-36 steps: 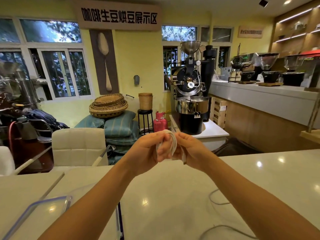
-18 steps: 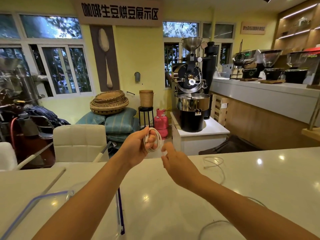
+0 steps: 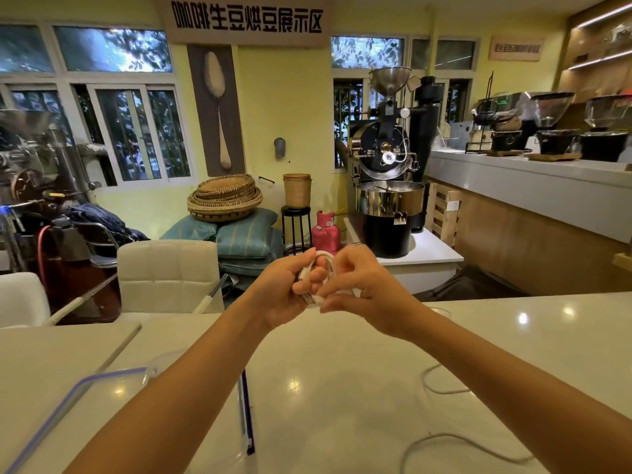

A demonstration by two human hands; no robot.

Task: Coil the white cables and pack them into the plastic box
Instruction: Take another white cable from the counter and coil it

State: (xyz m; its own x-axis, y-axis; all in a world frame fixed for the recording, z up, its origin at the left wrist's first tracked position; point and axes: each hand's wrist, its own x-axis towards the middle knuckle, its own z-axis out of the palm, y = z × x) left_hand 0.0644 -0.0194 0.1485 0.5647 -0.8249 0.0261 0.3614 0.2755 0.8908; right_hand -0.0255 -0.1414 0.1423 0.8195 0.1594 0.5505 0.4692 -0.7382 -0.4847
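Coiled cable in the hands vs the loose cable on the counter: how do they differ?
The coiled cable is wound into small tight loops; the loose cable sprawls in wide open curves. The coiled cable is held up in the air, pinched between the left hand and right hand; the loose cable lies flat on the counter, under the right forearm, touched by neither hand. Both are thin and white.

Above the spoon poster [image 3: 216, 111], the wall sign [image 3: 247, 19] reads mirrored: 咖啡生豆烘豆展示区. Right of it, a smaller plaque [image 3: 516, 48] is too blurred for me to read.

Left hand [image 3: 290, 289], right hand [image 3: 362, 292] together, fingers curled.
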